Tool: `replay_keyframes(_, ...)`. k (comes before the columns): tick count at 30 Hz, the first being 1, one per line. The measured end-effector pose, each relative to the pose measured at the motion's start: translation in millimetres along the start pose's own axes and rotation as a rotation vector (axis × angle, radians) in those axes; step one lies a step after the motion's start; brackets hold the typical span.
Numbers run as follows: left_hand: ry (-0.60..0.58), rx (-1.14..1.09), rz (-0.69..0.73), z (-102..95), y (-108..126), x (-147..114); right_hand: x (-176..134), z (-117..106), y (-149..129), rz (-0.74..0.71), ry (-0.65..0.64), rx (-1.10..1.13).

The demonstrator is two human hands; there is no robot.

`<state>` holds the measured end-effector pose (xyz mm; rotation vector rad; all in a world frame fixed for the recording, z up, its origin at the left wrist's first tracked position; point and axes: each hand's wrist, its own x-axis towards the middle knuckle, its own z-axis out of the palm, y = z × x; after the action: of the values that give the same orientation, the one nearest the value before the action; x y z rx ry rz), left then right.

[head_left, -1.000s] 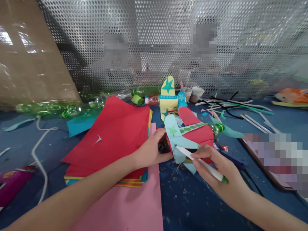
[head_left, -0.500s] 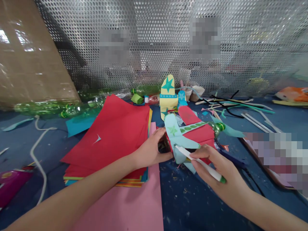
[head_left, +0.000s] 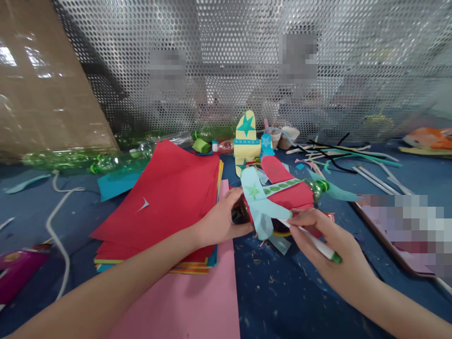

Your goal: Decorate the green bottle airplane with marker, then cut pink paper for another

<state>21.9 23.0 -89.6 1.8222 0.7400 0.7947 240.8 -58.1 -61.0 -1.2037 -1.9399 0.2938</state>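
A toy plane point(head_left: 300, 197) made from a plastic bottle lies tilted in the middle, wrapped in red paper with a green-dotted band and a green bottle cap at its right end. Its pale blue tail piece point(head_left: 253, 181) carries a green star. My left hand point(head_left: 221, 217) is closed round the tail end of the bottle, fingers partly behind it. In my right hand point(head_left: 330, 240) is a white marker point(head_left: 316, 241) with a green end, gripped between thumb and fingers. The marker's tip is by the tail's lower right lobe, partly hidden.
Left of the plane lies a stack of red paper point(head_left: 169, 193) over a pink sheet point(head_left: 197, 301). A yellow paper plane point(head_left: 245, 150) stands behind. Green bottles point(head_left: 63, 157) line the metal mesh. Straws and pipe cleaners point(head_left: 335, 150) and a tablet-like device point(head_left: 391, 240) are at right.
My right hand has shifted slightly right and down, taking the marker's tip off the star piece's lower middle toward its right lobe. My left hand stays on the plane.
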Motion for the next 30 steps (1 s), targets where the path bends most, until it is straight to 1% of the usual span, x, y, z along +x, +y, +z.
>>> replay_keyframes(5,0.000,0.003,0.011,0.4,1.8,-0.1,-0.6,-0.8,0.4,-0.011,0.005,-0.011)
replay_keyframes(11,-0.004,0.011,0.038,0.1,-3.8,1.2,-2.5,0.0,-0.1,-0.048,-0.032,0.000)
replay_keyframes(15,-0.002,0.012,0.048,0.2,-5.2,1.1,-2.8,1.2,-2.2,-0.085,-0.026,-0.003)
replay_keyframes(24,-0.001,0.044,0.012,-1.2,-3.6,0.2,-0.9,4.8,-10.1,-0.159,-0.041,-0.006)
replay_keyframes(30,-0.001,0.052,0.002,-1.8,-4.4,0.1,-1.8,4.5,-9.7,-0.146,-0.048,-0.015)
